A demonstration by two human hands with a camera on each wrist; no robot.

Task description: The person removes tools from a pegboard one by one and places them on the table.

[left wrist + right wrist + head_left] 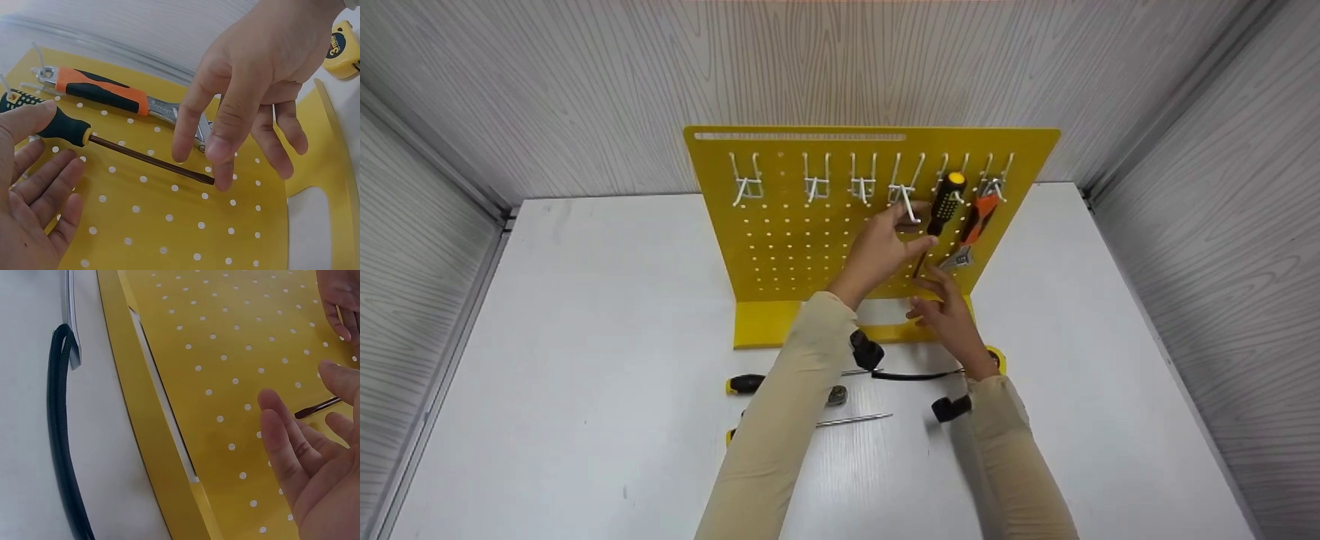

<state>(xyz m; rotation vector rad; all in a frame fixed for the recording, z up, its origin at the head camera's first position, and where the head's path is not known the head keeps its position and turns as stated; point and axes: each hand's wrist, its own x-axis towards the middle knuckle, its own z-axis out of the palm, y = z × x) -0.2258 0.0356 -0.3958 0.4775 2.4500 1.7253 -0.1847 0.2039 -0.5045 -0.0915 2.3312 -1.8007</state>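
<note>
A screwdriver [947, 204] with a dark, yellow-trimmed handle hangs from a hook on the yellow pegboard [772, 262], its flat tip pointing down. My left hand [879, 247] is beside the handle. In the left wrist view its thumb lies against the handle while the other fingers stay loosely extended, not wrapped round it. Around the tip of the shaft [152, 160], my right hand [951, 319] has its fingers spread; whether a fingertip touches the tip I cannot tell. An adjustable wrench [981, 217] with an orange and black grip hangs just to the right.
Several white hooks [817, 187] line the board's upper part. On the white table before it lie a black-and-yellow handled tool [746, 385], a metal shaft [855, 420], a round-headed metal tool [838, 395], a black curved strip [915, 376] and a yellow tape measure [343, 50].
</note>
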